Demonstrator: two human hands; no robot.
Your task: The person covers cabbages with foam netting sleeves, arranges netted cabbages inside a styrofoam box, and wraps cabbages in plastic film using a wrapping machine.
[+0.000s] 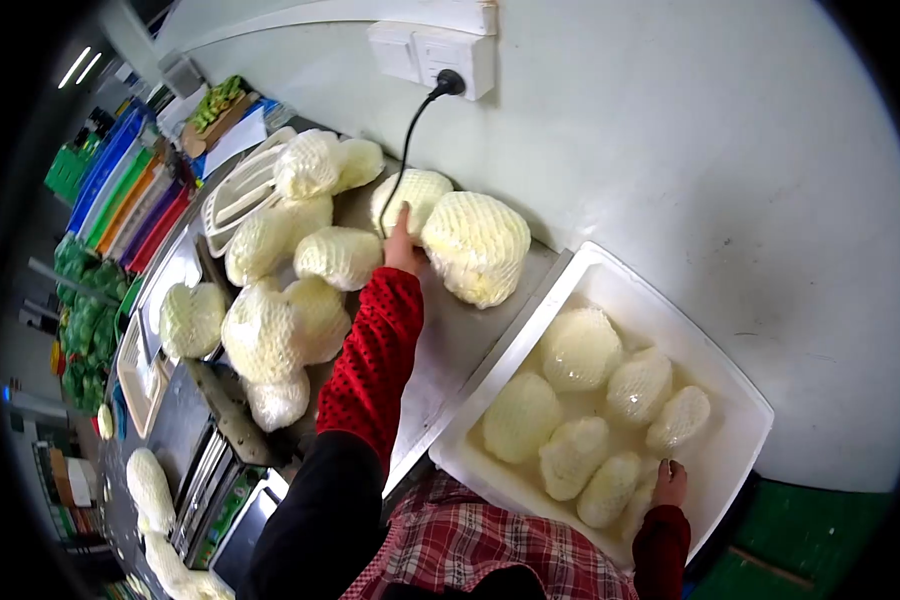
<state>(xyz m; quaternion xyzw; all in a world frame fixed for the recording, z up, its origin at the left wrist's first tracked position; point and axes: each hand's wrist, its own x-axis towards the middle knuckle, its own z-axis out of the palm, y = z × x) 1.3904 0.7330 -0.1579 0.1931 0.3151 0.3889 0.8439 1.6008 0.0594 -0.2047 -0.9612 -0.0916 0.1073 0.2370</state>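
Observation:
My left hand (402, 247) reaches up the metal counter with a finger stretched out. It touches the lower edge of a pale yellow, net-textured bundle (413, 197), its other fingers partly hidden. To its right sits a larger bundle (477, 246) in shiny clear film. On its left is a smaller bundle (338, 257). Inside the white tub (610, 262), my right hand (672, 484) is down near the front right wall with its fingers curled. Close against it lies a pale lump (638, 508), partly covered. Several similar pale lumps (580, 348) sit in cloudy liquid there.
More wrapped bundles (260, 328) cover the counter's left part, by a white plastic basket (232, 200). A black cord (410, 135) hangs from the wall socket (454, 62) down beside my left hand. Coloured crates (130, 200) are stacked at the far left.

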